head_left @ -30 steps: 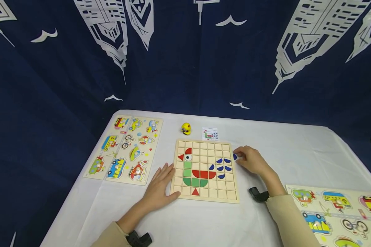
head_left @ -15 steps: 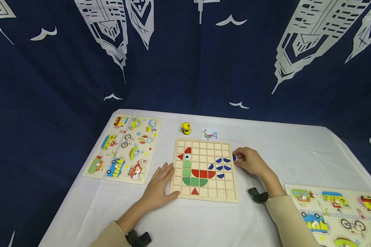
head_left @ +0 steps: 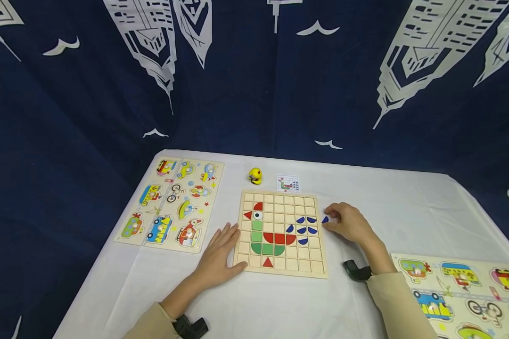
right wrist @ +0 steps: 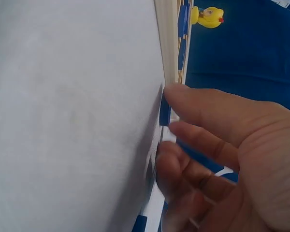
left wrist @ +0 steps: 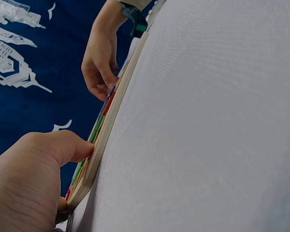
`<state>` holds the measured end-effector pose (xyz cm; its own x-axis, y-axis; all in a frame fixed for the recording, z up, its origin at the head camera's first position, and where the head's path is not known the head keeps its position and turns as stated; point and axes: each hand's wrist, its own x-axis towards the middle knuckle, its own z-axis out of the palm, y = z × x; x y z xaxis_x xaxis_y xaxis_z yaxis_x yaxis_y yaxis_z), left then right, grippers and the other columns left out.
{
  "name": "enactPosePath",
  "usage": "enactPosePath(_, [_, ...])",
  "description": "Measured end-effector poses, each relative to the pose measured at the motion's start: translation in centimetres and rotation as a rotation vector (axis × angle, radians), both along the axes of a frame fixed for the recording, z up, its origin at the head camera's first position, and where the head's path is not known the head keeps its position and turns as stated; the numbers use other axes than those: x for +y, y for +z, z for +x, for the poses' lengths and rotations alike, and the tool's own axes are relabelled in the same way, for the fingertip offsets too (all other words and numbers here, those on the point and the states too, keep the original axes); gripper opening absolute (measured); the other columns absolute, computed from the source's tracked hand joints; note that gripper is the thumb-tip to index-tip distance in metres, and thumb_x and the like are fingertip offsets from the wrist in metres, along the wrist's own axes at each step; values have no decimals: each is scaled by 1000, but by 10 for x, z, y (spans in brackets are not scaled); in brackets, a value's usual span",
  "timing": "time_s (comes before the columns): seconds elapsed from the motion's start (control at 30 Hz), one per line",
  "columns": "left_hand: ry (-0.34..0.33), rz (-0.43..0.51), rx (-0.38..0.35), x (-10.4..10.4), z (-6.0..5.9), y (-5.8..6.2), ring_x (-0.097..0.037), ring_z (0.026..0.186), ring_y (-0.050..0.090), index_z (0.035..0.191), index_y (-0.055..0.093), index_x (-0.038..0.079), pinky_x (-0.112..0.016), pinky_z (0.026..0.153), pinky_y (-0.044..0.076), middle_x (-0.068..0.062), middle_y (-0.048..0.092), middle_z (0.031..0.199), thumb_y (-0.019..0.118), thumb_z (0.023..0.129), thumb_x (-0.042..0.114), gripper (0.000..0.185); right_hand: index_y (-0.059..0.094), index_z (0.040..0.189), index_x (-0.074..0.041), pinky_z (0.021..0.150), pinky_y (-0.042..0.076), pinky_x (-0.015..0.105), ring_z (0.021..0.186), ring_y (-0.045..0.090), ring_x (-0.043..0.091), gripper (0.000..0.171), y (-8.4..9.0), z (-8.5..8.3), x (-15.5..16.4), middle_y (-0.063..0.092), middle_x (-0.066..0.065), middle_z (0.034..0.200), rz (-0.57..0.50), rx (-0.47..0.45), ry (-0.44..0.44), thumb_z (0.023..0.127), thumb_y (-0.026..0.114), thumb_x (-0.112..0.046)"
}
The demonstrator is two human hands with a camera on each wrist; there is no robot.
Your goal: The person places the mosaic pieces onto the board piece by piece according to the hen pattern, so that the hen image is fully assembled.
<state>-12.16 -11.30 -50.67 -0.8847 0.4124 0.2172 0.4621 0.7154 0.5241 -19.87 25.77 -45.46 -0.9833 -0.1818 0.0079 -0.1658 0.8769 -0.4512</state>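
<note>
A square wooden grid board (head_left: 304, 267) bears a bird made of red, green and blue pieces, with a round eye piece (head_left: 258, 215). My left hand (head_left: 217, 261) rests at the board's left side, fingers spread; in the left wrist view its thumb (left wrist: 77, 148) touches the board's edge. Just past the board's right edge, my right hand (head_left: 348, 223) pinches a blue half-round piece (head_left: 324, 220) between thumb and fingers. In the right wrist view that blue piece shows at the thumb tip, low over the white cloth. Several blue half-round pieces (head_left: 302, 241) lie on the board's right part.
Behind the board stand a yellow toy duck (head_left: 255, 176) and a small picture card (head_left: 288, 183) of a similar bird. A vehicle puzzle board (head_left: 169, 207) lies at the left, another vehicle puzzle board (head_left: 460, 296) at the right front. A dark blue curtain (head_left: 254, 94) hangs behind the table.
My right hand has drawn slightly right and toward me, away from the board's edge, and the blue half-round piece has turned in its fingers. The left hand has stayed in place.
</note>
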Motion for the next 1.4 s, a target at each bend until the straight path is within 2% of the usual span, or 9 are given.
enactPosePath(0.07, [2,2,4,0,0,0,-34,148,26,144,43,-6,-50,121,19,-16,36,156,74,78,34,83,71,99,-3,65,39,29,75,48,18,22,-1,0,1,62,8,87,-24,17,28,79,77,-9])
enactPosePath(0.17, [2,-3,-2,1,0,1,-34,148,25,144,43,-6,-50,121,19,-16,36,156,74,78,35,83,71,91,-3,63,38,28,72,47,17,12,-3,2,2,60,7,82,-42,33,51,80,76,-4])
enactPosePath(0.37, [4,-13,-36,1,0,2,-32,150,22,146,40,-5,-48,123,15,-14,33,158,73,80,36,84,68,89,-4,62,39,27,69,48,15,8,-1,9,5,59,3,75,-27,1,29,84,74,-8])
enactPosePath(0.5, [3,-11,-33,0,0,2,-32,150,22,145,40,-5,-48,123,15,-14,33,158,73,80,36,84,69,89,-4,60,39,25,68,48,13,8,1,16,5,59,1,75,-37,17,20,84,74,-9])
enactPosePath(0.57, [0,-9,-27,0,0,2,-32,149,23,145,41,-5,-48,123,16,-15,34,157,73,79,35,83,69,89,-5,58,39,24,67,48,12,8,2,22,2,59,0,75,-71,31,48,83,74,-8])
enactPosePath(0.7, [-3,-1,-31,-1,1,3,-33,149,23,145,42,-5,-49,123,16,-15,35,157,73,79,33,82,69,87,-7,56,41,21,65,47,7,9,3,34,-8,59,-3,75,-151,31,158,81,76,-6])
enactPosePath(0.87, [3,-5,-54,0,1,3,-32,150,21,146,40,-4,-47,124,14,-14,34,158,73,80,34,83,68,84,-9,56,39,19,63,45,4,10,1,41,-19,57,-6,74,-162,-5,213,80,76,-7])
enactPosePath(1.23, [5,8,-39,1,1,4,-32,149,24,144,42,-5,-49,123,16,-15,36,156,73,78,31,81,69,86,-11,55,38,19,63,44,4,13,0,42,-22,59,-7,75,-158,-9,221,78,79,-8])
enactPosePath(1.4, [6,-2,-31,1,1,4,-32,149,24,144,42,-5,-48,123,17,-14,36,157,73,79,34,82,70,88,-10,56,39,20,65,46,7,12,5,43,-9,61,-4,78,-148,55,131,79,77,-5])
